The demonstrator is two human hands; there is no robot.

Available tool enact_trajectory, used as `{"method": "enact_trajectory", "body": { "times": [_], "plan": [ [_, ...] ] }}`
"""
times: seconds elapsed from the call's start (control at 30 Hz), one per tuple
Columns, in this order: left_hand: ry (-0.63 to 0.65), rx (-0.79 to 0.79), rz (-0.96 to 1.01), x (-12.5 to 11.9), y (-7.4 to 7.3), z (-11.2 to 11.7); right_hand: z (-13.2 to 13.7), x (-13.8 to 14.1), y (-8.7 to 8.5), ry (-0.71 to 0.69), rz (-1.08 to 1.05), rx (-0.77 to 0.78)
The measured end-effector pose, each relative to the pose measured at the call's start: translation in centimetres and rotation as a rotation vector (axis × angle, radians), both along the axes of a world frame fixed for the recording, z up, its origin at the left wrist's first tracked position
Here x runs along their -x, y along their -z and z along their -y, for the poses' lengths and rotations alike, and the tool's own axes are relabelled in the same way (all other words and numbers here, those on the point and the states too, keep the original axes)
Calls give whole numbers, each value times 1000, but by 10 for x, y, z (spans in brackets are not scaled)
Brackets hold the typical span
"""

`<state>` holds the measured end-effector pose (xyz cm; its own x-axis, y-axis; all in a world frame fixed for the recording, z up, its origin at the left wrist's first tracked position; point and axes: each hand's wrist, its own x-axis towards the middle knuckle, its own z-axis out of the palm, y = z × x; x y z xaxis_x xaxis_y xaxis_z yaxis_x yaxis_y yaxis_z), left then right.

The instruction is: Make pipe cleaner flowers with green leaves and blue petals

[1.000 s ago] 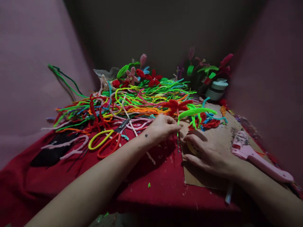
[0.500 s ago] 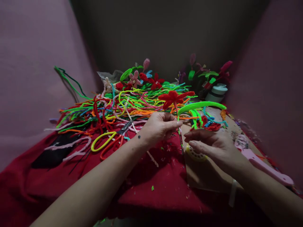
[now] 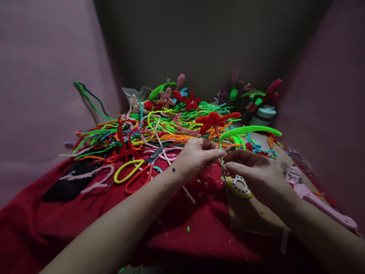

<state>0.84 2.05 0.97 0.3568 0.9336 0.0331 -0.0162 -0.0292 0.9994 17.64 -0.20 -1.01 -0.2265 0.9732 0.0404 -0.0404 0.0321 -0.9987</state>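
Note:
My left hand (image 3: 196, 156) pinches the thin stem of a red pipe-cleaner flower (image 3: 213, 120), which stands upright above my fingers. A bright green pipe cleaner (image 3: 248, 130) arches off to the right from the same stem. My right hand (image 3: 256, 175) meets the left at the stem, its thumb and fingers closed on the wire just below the left fingertips. Under my right hand a round yellow-and-white roll (image 3: 238, 186) lies on a cardboard sheet (image 3: 251, 213).
A big heap of coloured pipe cleaners (image 3: 148, 129) covers the red cloth (image 3: 176, 228). Scissors with yellow and orange handles (image 3: 134, 173) lie left of my hands. A pink tool (image 3: 313, 198) lies at right. Finished flowers (image 3: 182, 95) and a white jar (image 3: 264, 114) stand behind.
Both hands have lifted off the cardboard, raising the red flower and the green pipe cleaner. My right hand left the roll and closed on the stem.

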Motion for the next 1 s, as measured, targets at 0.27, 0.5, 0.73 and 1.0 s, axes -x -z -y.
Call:
{"method": "enact_trajectory", "body": {
  "times": [0.27, 0.5, 0.73, 1.0],
  "plan": [
    [0, 3, -15, -1, -3, 1, 6, 4, 2, 54, 41, -40],
    [-1, 9, -36, -1, -1, 1, 4, 8, 2, 47, 54, -190],
    [30, 87, -38, -2, 5, -2, 9, 3, 4, 92, 435, -649],
    [116, 143, -43, -2, 9, -2, 11, -3, 8, 64, 879, -1297]
  ]
}}
